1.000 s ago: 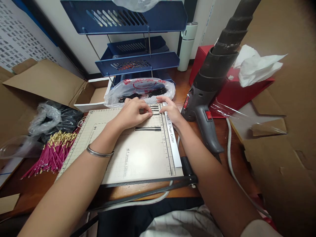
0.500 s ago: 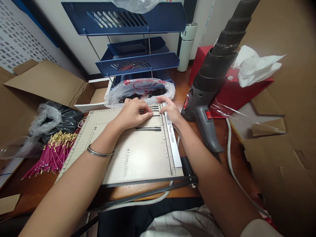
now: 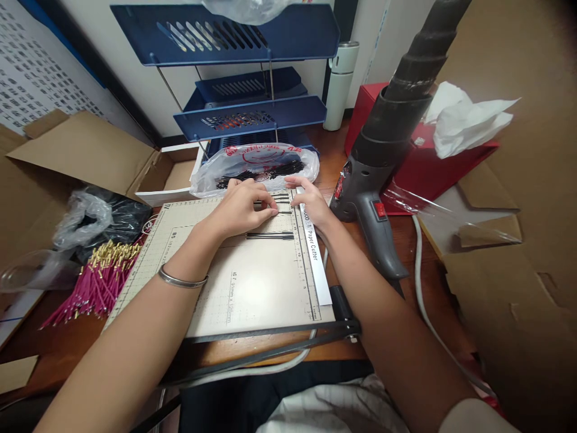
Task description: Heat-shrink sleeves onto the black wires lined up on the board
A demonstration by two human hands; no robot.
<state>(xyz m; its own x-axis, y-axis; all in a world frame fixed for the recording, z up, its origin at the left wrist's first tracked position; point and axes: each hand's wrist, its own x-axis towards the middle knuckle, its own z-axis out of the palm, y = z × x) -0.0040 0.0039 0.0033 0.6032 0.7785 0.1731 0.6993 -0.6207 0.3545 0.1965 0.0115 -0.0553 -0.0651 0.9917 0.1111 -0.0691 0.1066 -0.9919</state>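
Note:
My left hand [image 3: 249, 205] lies over the upper part of a cream paper cutter board [image 3: 256, 276], thumb and finger pinched on a thin black strip [image 3: 285, 212]. Several similar short black strips lie just beyond its fingertips, partly hidden by the hand. Across from it, my right hand [image 3: 312, 207] rests at the board's right edge, over the white labelled guide strip [image 3: 319, 273]. Its thumb and forefinger are apart, near the ends of the strips. Closer to me, a small group of longer black strips [image 3: 270, 236] lies flat on the board.
Behind the board sits a clear plastic bag [image 3: 256, 159] with black strips inside, below a blue tray rack [image 3: 252, 120]. A heat gun [image 3: 383, 162] stands at right beside a red tissue box [image 3: 367, 99]. Magenta wires with gold ends [image 3: 99, 276] and an open carton [image 3: 85, 144] are left.

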